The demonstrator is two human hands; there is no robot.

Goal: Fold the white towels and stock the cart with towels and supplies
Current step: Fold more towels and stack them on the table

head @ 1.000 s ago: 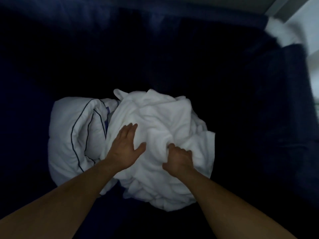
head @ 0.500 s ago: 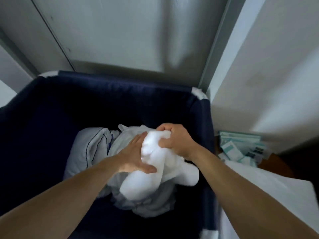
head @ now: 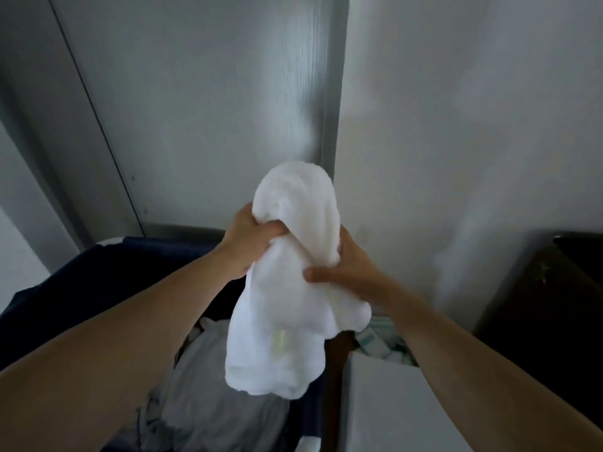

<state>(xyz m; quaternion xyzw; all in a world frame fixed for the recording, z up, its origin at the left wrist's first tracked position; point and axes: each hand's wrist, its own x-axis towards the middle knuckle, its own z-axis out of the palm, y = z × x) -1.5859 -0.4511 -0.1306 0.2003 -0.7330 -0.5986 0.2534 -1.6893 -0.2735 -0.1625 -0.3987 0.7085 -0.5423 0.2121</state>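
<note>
The left hand (head: 245, 244) grips the upper part of a bunched white towel (head: 287, 321) and the right hand (head: 347, 270) clamps its side, above a dark blue bin (head: 81, 298) with more linen (head: 202, 380) inside. The towel partly hides small packets (head: 378, 337) beside the bin.

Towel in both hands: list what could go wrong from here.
1. The towel is bunched, gripped by the left hand and right hand near its top; its loose lower end could snag or drop into the bin.
2. Swung right, that end might sweep the packets.
3. A yellowish mark shows low on it, possibly a stain.
</note>
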